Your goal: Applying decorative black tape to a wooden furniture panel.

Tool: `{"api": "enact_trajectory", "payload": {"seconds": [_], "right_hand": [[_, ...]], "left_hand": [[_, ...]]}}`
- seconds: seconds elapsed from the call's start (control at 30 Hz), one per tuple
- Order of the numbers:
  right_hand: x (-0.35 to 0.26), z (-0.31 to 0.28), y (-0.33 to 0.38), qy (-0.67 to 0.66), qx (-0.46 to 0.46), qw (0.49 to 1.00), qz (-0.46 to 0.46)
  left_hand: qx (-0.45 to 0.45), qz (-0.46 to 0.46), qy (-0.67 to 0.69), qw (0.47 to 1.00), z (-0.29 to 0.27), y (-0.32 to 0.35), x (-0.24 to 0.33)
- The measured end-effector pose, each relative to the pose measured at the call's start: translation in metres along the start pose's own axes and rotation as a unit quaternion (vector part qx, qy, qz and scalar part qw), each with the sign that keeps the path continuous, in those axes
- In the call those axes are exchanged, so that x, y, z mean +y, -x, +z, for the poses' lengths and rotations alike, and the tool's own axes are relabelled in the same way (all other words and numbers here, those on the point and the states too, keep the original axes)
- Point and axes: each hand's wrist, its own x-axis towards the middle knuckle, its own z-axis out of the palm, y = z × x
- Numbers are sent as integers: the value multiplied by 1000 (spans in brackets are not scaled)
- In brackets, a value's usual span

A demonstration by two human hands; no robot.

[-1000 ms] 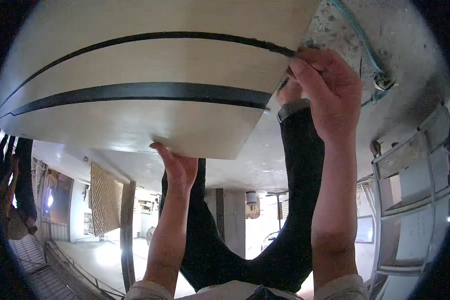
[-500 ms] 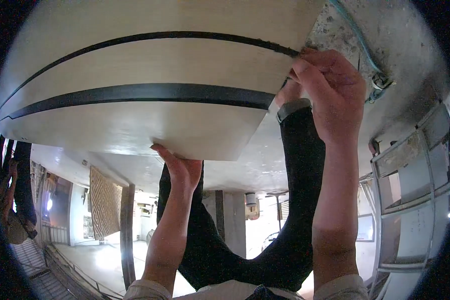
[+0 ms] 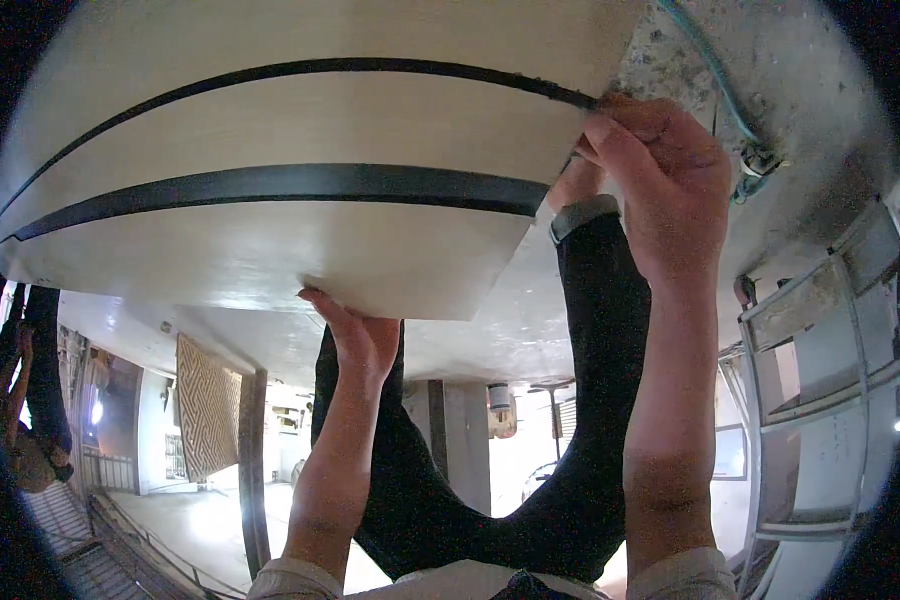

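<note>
Two hands (image 3: 355, 335) (image 3: 660, 190) press a smooth, black-striped pale wooden panel (image 3: 300, 230).

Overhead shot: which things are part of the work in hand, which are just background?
In hand:
- pale wood panel with black strips
- left hand, pressed under its near edge
- right hand, gripping its right corner
- another person's black-sleeved arm, also raised at that corner

Background:
- rough concrete ceiling
- green cable
- metal window frame
- patterned hanging
</note>
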Motion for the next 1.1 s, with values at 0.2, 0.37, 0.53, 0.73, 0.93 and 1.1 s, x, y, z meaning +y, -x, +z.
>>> {"api": "enact_trajectory", "payload": {"seconds": [0.2,0.37,0.53,0.73,0.93,1.1], "right_hand": [[-2,0,2,-47,-2,999,16],[-4,0,0,-3,3,1000,25],[-9,4,0,14,2,1000,28],[-11,7,1,23,-6,1000,16],[-6,4,1,12,-5,1000,11],[-9,2,-1,-57,2,996,66]], "left_hand": [[6,10,10,1000,0,0,0],[10,11,-1,1000,3,1,-2],[-4,16,-1,1000,8,3,0],[-2,13,-2,1000,9,3,-1],[-31,24,2,999,-1,0,-1],[-3,16,18,1000,2,0,1]]}}
